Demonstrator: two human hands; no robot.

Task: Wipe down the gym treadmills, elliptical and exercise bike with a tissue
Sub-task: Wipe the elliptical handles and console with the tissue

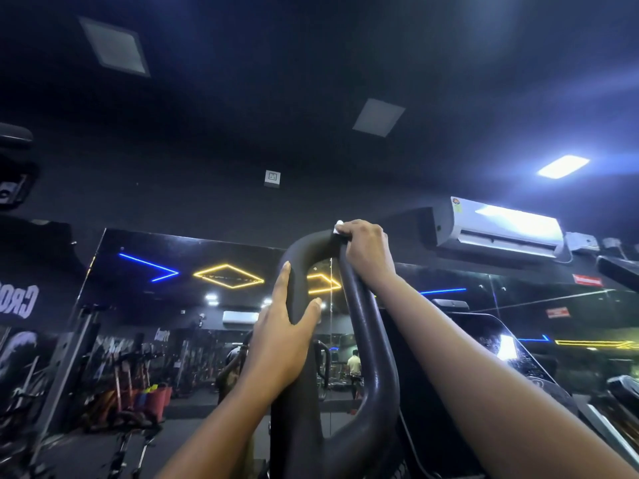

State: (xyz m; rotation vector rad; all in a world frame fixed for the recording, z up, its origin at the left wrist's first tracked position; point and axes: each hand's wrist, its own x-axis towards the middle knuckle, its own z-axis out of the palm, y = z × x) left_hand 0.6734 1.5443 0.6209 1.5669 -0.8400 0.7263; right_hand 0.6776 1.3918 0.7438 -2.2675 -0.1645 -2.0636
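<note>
A tall black looped handle (366,340) of an exercise machine rises in the middle of the view. My left hand (280,340) grips the loop's left branch, thumb on the inner side. My right hand (368,252) is curled over the top right of the loop and presses a small white tissue (338,227) against it. Only a corner of the tissue shows beyond the fingers. The machine's dark console (491,337) stands to the right behind my right forearm.
A large wall mirror (173,305) ahead reflects gym machines, neon lights and a person in the distance. A white air conditioner (501,229) hangs at the upper right. Another machine's parts sit at the far right edge (619,392).
</note>
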